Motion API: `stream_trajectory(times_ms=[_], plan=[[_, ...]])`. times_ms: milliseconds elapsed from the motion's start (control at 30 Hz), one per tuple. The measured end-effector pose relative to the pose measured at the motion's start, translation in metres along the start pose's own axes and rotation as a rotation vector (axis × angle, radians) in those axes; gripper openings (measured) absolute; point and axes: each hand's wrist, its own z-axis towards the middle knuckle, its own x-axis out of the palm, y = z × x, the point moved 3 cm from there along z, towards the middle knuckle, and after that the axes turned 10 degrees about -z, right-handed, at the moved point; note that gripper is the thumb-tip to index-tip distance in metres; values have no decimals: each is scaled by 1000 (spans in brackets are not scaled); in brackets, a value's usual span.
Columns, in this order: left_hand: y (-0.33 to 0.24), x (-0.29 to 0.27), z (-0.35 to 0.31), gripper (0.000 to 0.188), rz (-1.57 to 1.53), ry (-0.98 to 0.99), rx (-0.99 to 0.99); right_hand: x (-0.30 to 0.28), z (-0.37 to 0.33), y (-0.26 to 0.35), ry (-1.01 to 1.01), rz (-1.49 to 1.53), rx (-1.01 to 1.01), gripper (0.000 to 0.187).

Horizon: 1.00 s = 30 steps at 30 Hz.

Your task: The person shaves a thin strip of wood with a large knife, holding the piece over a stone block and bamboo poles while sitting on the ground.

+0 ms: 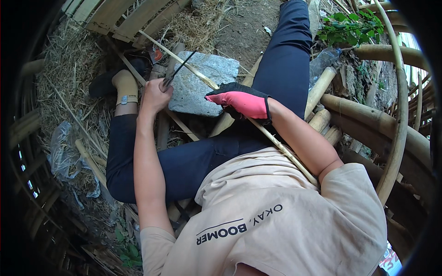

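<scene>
My bare left hand [157, 95] is closed in a fist around a knife [179, 69]. The thin dark blade points up and to the right, near a long pale stick [286, 152]; whether they touch I cannot tell. My right hand [243, 102], in a pink and black glove, is wrapped round the middle of this stick. It runs slantwise from the far left, past the blade, under the glove and back against my shirt below my right forearm. Beneath the knife and stick lies a flat grey stone block [195, 94] on the ground, between my legs.
Wooden slats [124, 18] stand at the far left, with dry straw [195, 28] beside them. Thick bamboo poles [359, 110] line the right side. Crumpled clear plastic [66, 149] lies at left, a plastic bottle [324, 62] near a leafy plant [352, 28] at far right.
</scene>
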Motion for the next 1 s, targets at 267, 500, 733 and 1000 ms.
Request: stream_trajectory(times_ms=[267,500,733,1000], plan=[[34,-7,12,19,8,-220,-94,4,-1,6,-4,30,-28,29],[20,0,8,22,86,-150,60,4,0,0,31,102,32,30],[36,-9,12,22,29,-245,-30,3,1,1,64,84,16,41],[37,-4,17,20,74,-249,-52,4,6,-6,82,50,14,53]])
